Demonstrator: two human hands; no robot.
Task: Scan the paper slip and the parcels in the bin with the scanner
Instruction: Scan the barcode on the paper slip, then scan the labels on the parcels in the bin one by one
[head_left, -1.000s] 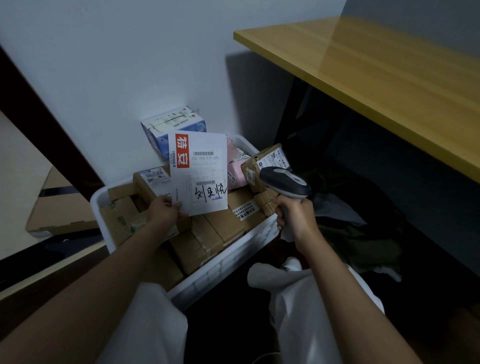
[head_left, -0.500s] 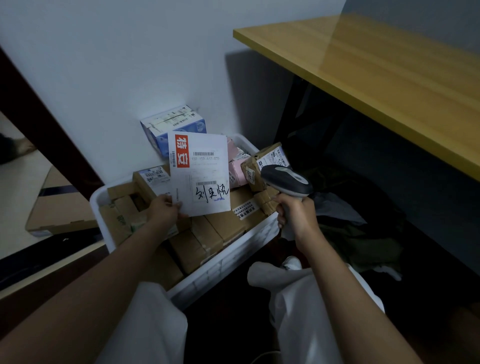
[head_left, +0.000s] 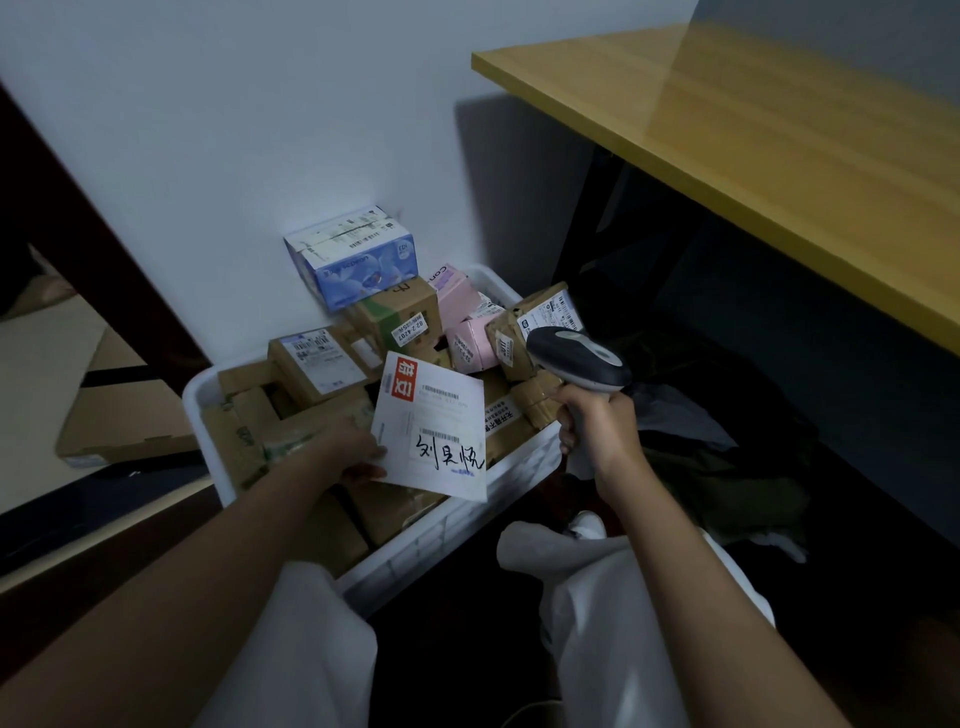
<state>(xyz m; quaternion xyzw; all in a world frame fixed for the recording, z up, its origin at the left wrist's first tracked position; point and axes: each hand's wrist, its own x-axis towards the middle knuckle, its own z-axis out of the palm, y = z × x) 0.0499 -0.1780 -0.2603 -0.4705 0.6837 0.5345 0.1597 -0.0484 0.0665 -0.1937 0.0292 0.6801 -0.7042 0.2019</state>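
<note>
A white paper slip (head_left: 434, 428) with a red tag, barcodes and black handwriting is pinched at its left edge by my left hand (head_left: 353, 449), low over the front of the white bin (head_left: 457, 525). The bin is packed with several brown cardboard parcels (head_left: 317, 364), pink boxes (head_left: 465, 322) and a blue-and-white box (head_left: 358, 257) leaning on the wall. My right hand (head_left: 592, 423) grips the handle of a dark grey scanner (head_left: 576, 358), whose head points left over the bin's right side, just right of the slip.
A yellow-topped table (head_left: 753, 150) with dark legs overhangs on the right. Dark clothing (head_left: 727, 467) lies on the floor under it. A flat cardboard box (head_left: 119, 415) lies on the floor at left. My knees in white trousers (head_left: 597, 582) sit close to the bin.
My left hand has lowered and tilted the slip down toward the bin's front, uncovering the parcels behind it. The scanner hand stays almost in place.
</note>
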